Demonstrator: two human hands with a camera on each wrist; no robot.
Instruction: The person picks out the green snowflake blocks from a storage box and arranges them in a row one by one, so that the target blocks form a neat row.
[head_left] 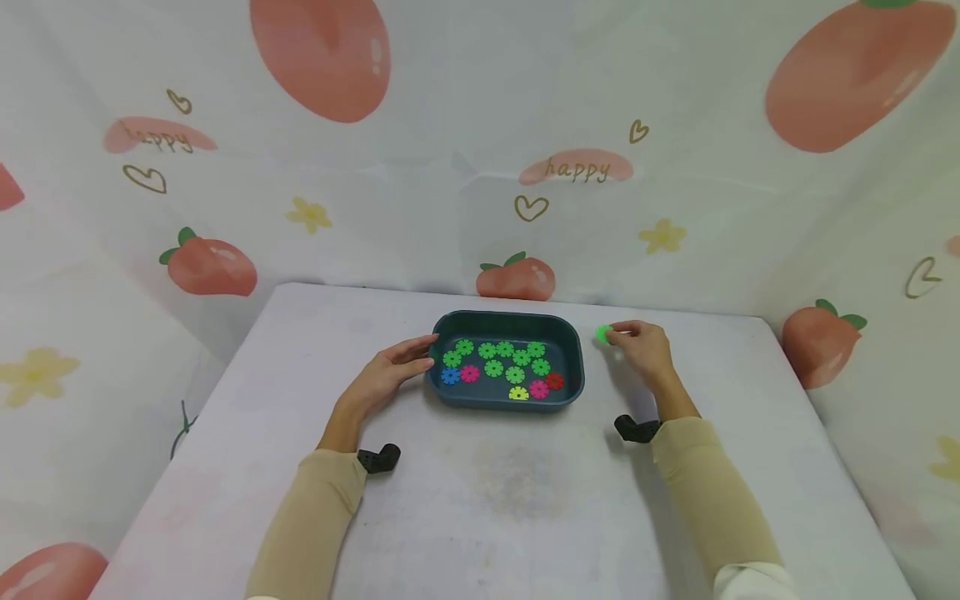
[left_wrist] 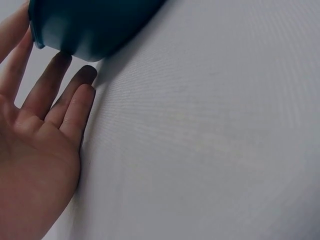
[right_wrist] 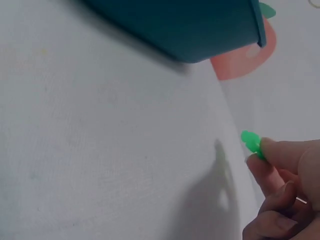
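A dark teal tray (head_left: 504, 406) on the table holds several small notched plastic interlocking discs, mostly green (head_left: 493, 367), with a blue disc (head_left: 450, 376), a yellow disc (head_left: 518, 393), and some pink and red. My left hand (head_left: 384, 375) rests at the tray's left end, fingers fairly straight. In the left wrist view, fingertips meet the tray's outer wall (left_wrist: 95, 30), the lower fingers beneath it. Right of the tray, my right hand (head_left: 643, 350) pinches a green interlocking disc (right_wrist: 251, 141) between thumb and finger, raised above the table. Its other fingers are curled in.
A white cloth covers the table (head_left: 517, 517), with a faint brownish stain in front of the tray. Behind stands a white curtain (head_left: 450, 217) printed with fruit, hearts and flowers. Black wrist mounts (head_left: 380, 459) sit on both forearms.
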